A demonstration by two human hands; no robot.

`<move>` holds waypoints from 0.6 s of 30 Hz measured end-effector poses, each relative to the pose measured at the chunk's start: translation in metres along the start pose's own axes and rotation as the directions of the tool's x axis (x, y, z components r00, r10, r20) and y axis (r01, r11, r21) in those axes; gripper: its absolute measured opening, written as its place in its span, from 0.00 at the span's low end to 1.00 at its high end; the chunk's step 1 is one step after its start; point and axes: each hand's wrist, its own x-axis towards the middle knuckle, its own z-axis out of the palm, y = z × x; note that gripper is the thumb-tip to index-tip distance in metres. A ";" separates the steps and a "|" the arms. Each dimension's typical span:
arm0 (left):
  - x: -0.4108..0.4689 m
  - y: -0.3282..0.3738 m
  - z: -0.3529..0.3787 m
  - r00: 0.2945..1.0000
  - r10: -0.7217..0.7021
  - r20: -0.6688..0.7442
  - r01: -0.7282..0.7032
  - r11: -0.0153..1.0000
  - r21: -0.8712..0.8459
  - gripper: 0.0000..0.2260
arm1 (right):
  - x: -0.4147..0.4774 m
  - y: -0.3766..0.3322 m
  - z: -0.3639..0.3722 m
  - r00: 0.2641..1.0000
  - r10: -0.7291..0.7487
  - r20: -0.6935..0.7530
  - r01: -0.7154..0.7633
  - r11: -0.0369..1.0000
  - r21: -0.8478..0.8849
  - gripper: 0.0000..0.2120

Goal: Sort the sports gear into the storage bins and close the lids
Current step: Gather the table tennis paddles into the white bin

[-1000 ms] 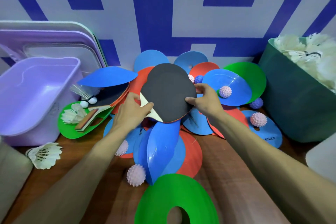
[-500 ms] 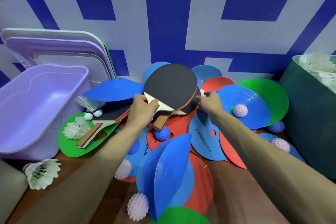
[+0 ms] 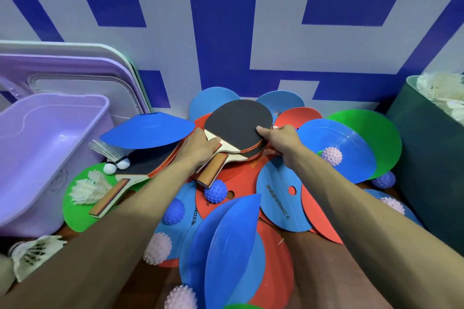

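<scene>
Far left: purple bin [image 3: 37, 158], lid off and nothing visible inside it. Lids [image 3: 75, 75] lean on the wall behind it. Feather shuttlecock [image 3: 32, 253] lies on the floor in front of the bin.

Just beside the bin, a green disc [image 3: 77, 218] carries a second feather shuttlecock [image 3: 88, 188] and a spare paddle [image 3: 130, 175], black face up, handle pointing to lower left. Two plastic shuttlecocks [image 3: 114, 158] touch that paddle's blade edge. A blue cone [image 3: 148, 128] sits tilted over it.

Centre: left hand [image 3: 197, 152] has its fingers curled round the neck of the top paddle [image 3: 238, 125], thumb on the pale wood; that handle is hidden in the fist. The top paddle is black face up, raised over the disc pile near the wall. A lower paddle [image 3: 213, 172] lies stacked straight under it, its orange-brown handle sticking out below the left hand. Cannot tell if the left hand also holds that one.

Right hand [image 3: 281, 142] pinches the right blade edge of the stack, thumb flat on the black rubber, fingers curled beneath. Both hands touch the stack, one at each side.

Below the hands: blue spiky ball [image 3: 215, 191] on a red disc [image 3: 241, 183], near the lower handle. Blue printed disc [image 3: 278, 198] under the right wrist.

Right: pink spiky ball [image 3: 332, 155] in an upturned blue cone [image 3: 351, 148], which lies on a green cone [image 3: 376, 133]. Far right: dark green bin [image 3: 431, 158], lid off, full of white shuttlecocks [image 3: 444, 93], well apart from the hands.
</scene>
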 end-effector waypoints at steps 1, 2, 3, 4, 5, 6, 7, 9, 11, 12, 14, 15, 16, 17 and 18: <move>-0.001 -0.001 -0.001 1.000 -0.003 0.007 0.003 1.000 -0.023 0.13 | 0.000 -0.001 0.002 1.000 -0.005 0.000 0.005 1.000 0.024 0.13; -0.003 -0.002 -0.002 1.000 0.001 0.003 -0.001 0.999 -0.052 0.13 | -0.001 -0.001 0.003 1.000 -0.013 0.001 0.013 0.999 0.053 0.13; -0.005 -0.004 -0.003 1.000 0.008 -0.017 -0.009 0.997 -0.077 0.14 | -0.002 -0.002 0.004 1.000 -0.023 0.003 0.022 0.996 0.085 0.13; -0.009 -0.004 -0.004 0.999 0.006 -0.034 -0.009 0.994 -0.110 0.14 | -0.005 -0.004 0.004 0.999 -0.037 0.009 0.035 0.992 0.120 0.14; -0.012 -0.005 -0.006 0.999 -0.001 -0.042 -0.005 0.988 -0.151 0.12 | -0.008 -0.005 0.005 0.998 -0.055 0.015 0.052 0.988 0.148 0.15; -0.016 -0.003 -0.008 0.999 0.000 -0.039 -0.008 0.981 -0.192 0.11 | -0.012 -0.006 0.005 0.997 -0.079 0.014 0.075 0.984 0.162 0.15; -0.020 -0.001 -0.012 0.999 0.005 -0.032 -0.012 0.976 -0.218 0.09 | -0.017 -0.008 0.005 0.994 -0.109 0.011 0.106 0.981 0.165 0.13; -0.029 0.004 -0.021 1.000 0.023 -0.010 -0.024 0.973 -0.230 0.04 | -0.029 -0.016 0.001 0.983 -0.184 0.011 0.179 0.966 0.188 0.09; -0.037 0.008 -0.031 0.999 0.030 0.020 -0.024 0.969 -0.244 0.03 | -0.044 -0.027 -0.008 0.966 -0.258 0.013 0.248 0.940 0.235 0.06; -0.042 0.011 -0.037 0.999 0.033 0.033 -0.024 0.973 -0.232 0.04 | -0.051 -0.032 -0.013 0.957 -0.291 0.007 0.281 0.928 0.245 0.06; -0.053 0.020 -0.049 0.997 0.077 -0.006 -0.077 0.996 -0.047 0.10 | -0.067 -0.042 -0.027 0.942 -0.336 -0.005 0.326 0.912 0.250 0.06; -0.059 0.026 -0.056 0.992 0.108 -0.069 -0.104 0.993 0.055 0.16 | -0.075 -0.047 -0.034 0.939 -0.345 -0.006 0.335 0.907 0.254 0.05; -0.066 0.033 -0.061 0.981 0.138 -0.132 -0.129 0.989 0.075 0.21 | -0.082 -0.050 -0.040 0.937 -0.348 -0.001 0.336 0.903 0.268 0.04; -0.072 0.039 -0.067 0.973 0.168 -0.158 -0.164 0.986 0.039 0.24 | -0.091 -0.054 -0.048 0.934 -0.358 0.003 0.343 0.897 0.280 0.03; -0.078 0.047 -0.071 0.970 0.192 -0.148 -0.201 0.978 -0.049 0.25 | -0.099 -0.058 -0.054 0.930 -0.368 0.008 0.351 0.891 0.287 0.03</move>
